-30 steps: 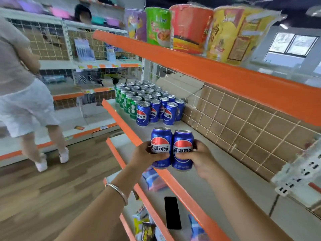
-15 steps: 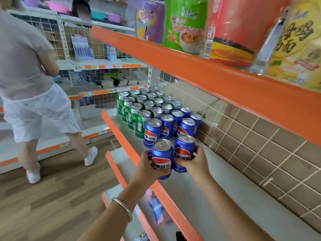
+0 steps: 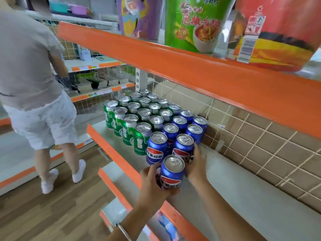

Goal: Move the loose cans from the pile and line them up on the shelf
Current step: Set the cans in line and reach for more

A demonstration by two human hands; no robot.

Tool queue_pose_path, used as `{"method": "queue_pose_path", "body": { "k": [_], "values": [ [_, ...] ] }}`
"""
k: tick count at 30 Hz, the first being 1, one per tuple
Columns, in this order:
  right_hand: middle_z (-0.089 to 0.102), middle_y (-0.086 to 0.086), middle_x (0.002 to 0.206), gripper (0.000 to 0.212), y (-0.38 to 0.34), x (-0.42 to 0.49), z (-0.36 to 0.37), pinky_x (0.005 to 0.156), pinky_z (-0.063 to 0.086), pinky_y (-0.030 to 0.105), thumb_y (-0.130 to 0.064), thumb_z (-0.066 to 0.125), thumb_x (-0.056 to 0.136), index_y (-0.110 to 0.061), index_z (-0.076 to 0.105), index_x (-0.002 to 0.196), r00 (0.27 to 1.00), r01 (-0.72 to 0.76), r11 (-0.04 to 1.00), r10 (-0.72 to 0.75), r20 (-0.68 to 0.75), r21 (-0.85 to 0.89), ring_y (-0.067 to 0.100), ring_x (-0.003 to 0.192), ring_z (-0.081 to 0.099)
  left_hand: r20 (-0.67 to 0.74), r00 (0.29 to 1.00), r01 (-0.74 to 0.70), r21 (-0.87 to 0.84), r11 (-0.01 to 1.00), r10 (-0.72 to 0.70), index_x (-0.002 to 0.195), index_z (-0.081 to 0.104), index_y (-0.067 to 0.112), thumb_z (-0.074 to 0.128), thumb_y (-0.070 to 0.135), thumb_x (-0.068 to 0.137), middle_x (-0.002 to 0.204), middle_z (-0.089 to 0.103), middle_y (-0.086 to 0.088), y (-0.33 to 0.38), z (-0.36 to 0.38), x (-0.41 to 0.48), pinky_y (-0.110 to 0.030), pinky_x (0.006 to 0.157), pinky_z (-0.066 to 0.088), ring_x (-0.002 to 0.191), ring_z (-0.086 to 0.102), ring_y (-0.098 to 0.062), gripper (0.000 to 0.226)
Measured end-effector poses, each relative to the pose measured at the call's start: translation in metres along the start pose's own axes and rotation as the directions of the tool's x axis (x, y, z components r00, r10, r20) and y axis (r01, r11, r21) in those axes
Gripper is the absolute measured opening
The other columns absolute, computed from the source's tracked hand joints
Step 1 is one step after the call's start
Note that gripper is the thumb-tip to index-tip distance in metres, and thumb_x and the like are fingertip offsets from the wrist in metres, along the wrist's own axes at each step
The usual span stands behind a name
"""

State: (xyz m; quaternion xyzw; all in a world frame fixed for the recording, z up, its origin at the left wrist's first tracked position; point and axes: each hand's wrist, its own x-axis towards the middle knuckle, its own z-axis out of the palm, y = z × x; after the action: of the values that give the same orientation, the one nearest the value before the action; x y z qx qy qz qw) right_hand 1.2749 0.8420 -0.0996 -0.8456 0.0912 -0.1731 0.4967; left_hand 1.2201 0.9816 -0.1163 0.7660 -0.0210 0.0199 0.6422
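**Left-hand can** (image 3: pixel 172 173): a blue cola can, upright, silver lid up. It is held just in front of the can block (image 3: pixel 152 115), at the block's blue corner, over the orange front strip (image 3: pixel 119 157) of the shelf (image 3: pixel 243 188). It sits deep in the grip, with the palm and fingers against its left side and lower wall.

**Right-hand can** (image 3: pixel 184 145): a second blue can, upright, directly behind the first and close against the front blue cans of the block. Its base is hidden by the nearer can, so whether it stands on the shelf cannot be told. The grip lies along its right wall.

**Left hand** (image 3: pixel 151 183): it reaches toward the block from the aisle side, the forearm rising on a diagonal, with a metal bracelet (image 3: pixel 124 231) at the wrist. The fingers wrap the can and the grip is clenched on it.

**Right hand** (image 3: pixel 197 166): it comes from the near right of the block. The fingers curl round the can's wall, their tips toward the block, and the grip is closed on the can.

**Surroundings:** the block stands in rows, with green cans on its aisle side and blue cans on its near right corner. Its far side is against the wire-grid back panel (image 3: pixel 260 145). Above the block, an orange-edged upper shelf (image 3: pixel 191 70) carries large noodle cups (image 3: pixel 194 23). Left of the block, on the wooden floor (image 3: pixel 52 214), another person (image 3: pixel 29 66) stands turned away.
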Motion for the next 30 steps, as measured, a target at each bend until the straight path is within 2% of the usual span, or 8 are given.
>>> {"method": "queue_pose_path", "body": {
  "k": [5, 7, 10, 13, 17, 21, 28, 30],
  "values": [
    [0.055, 0.009, 0.128, 0.068, -0.013, 0.003, 0.002, 0.098, 0.042, 0.033, -0.035, 0.08, 0.067, -0.018, 0.052, 0.127, 0.995, 0.006, 0.999, -0.011, -0.095, -0.053, 0.024, 0.116, 0.053, 0.044, 0.995, -0.092, 0.036, 0.995, 0.09, 0.105, 0.047, 0.051, 0.09, 0.01, 0.049, 0.109, 0.051, 0.015, -0.003, -0.006, 0.006, -0.009, 0.086, 0.044, 0.099, 0.056, 0.004, 0.082],
    [0.063, 0.003, 0.119, 0.066, -0.005, 0.006, 0.006, 0.093, 0.049, 0.038, -0.047, 0.074, 0.064, -0.02, 0.055, 0.121, 0.99, -0.026, 0.998, 0.017, -0.139, -0.061, 0.022, 0.109, 0.058, 0.049, 0.994, -0.096, 0.038, 0.995, 0.094, 0.103, 0.051, 0.053, 0.087, 0.014, 0.047, 0.107, 0.059, 0.017, -0.005, -0.007, 0.009, -0.018, 0.086, 0.047, 0.099, 0.059, 0.002, 0.078],
    [0.059, 0.007, 0.121, 0.06, -0.001, 0.004, 0.007, 0.096, 0.048, 0.043, -0.034, 0.075, 0.071, -0.017, 0.052, 0.124, 0.987, -0.063, 0.996, 0.052, -0.154, -0.068, 0.027, 0.113, 0.055, 0.042, 0.996, -0.077, -0.009, 0.997, 0.078, 0.105, 0.059, 0.045, 0.084, 0.023, 0.048, 0.105, 0.066, 0.015, -0.009, -0.006, 0.014, -0.028, 0.086, 0.051, 0.097, 0.063, -0.002, 0.066],
    [0.046, 0.008, 0.135, 0.067, 0.002, -0.002, 0.001, 0.1, 0.034, 0.028, -0.019, 0.074, 0.078, -0.014, 0.041, 0.136, 0.991, -0.087, 0.991, 0.075, -0.11, -0.102, 0.023, 0.125, 0.042, 0.02, 0.996, -0.093, 0.023, 0.995, 0.092, 0.109, 0.056, 0.043, 0.077, 0.041, 0.044, 0.109, 0.063, 0.016, -0.012, -0.001, 0.017, -0.036, 0.09, 0.051, 0.103, 0.061, -0.008, 0.068],
    [0.054, 0.003, 0.122, 0.041, -0.001, -0.017, -0.022, 0.083, 0.049, 0.022, -0.013, 0.07, 0.081, -0.027, 0.052, 0.114, 0.993, -0.117, 0.993, 0.116, 0.025, 0.024, 0.012, 0.096, 0.057, -0.026, 0.997, -0.073, 0.016, 0.997, 0.074, 0.106, 0.054, 0.038, 0.085, 0.024, 0.05, 0.108, 0.052, 0.017, -0.012, 0.006, 0.023, -0.037, 0.093, 0.049, 0.103, 0.058, -0.014, 0.066],
    [0.057, -0.014, 0.114, 0.053, -0.019, -0.039, -0.027, 0.07, 0.046, 0.009, -0.041, 0.071, 0.062, -0.041, 0.05, 0.111, 0.975, -0.117, 0.986, 0.09, 0.204, 0.122, 0.002, 0.092, 0.058, -0.098, 0.988, -0.114, 0.024, 0.993, 0.116, 0.109, 0.052, 0.029, 0.087, 0.015, 0.057, 0.108, 0.039, 0.024, -0.014, 0.012, 0.025, -0.039, 0.094, 0.046, 0.107, 0.051, -0.019, 0.064],
    [0.061, -0.011, 0.118, 0.078, -0.013, -0.037, 0.001, 0.087, 0.053, 0.025, -0.042, 0.086, 0.057, -0.032, 0.051, 0.126, 0.996, -0.03, 0.999, 0.031, 0.078, -0.019, 0.008, 0.105, 0.059, -0.092, 0.992, -0.087, -0.043, 0.995, 0.082, 0.091, 0.045, 0.033, 0.081, 0.002, 0.066, 0.1, 0.039, 0.014, -0.007, 0.005, 0.025, -0.004, 0.075, 0.041, 0.092, 0.048, 0.005, 0.053],
    [0.061, -0.011, 0.118, 0.076, -0.013, -0.039, 0.004, 0.085, 0.05, 0.016, -0.033, 0.087, 0.062, -0.029, 0.051, 0.129, 0.999, -0.014, 1.0, 0.015, 0.047, -0.016, 0.007, 0.106, 0.059, -0.1, 0.986, -0.135, 0.004, 0.991, 0.135, 0.084, 0.045, 0.03, 0.079, 0.0, 0.068, 0.095, 0.044, 0.009, -0.007, 0.005, 0.025, -0.003, 0.071, 0.04, 0.086, 0.049, 0.004, 0.048]
  ]
}}
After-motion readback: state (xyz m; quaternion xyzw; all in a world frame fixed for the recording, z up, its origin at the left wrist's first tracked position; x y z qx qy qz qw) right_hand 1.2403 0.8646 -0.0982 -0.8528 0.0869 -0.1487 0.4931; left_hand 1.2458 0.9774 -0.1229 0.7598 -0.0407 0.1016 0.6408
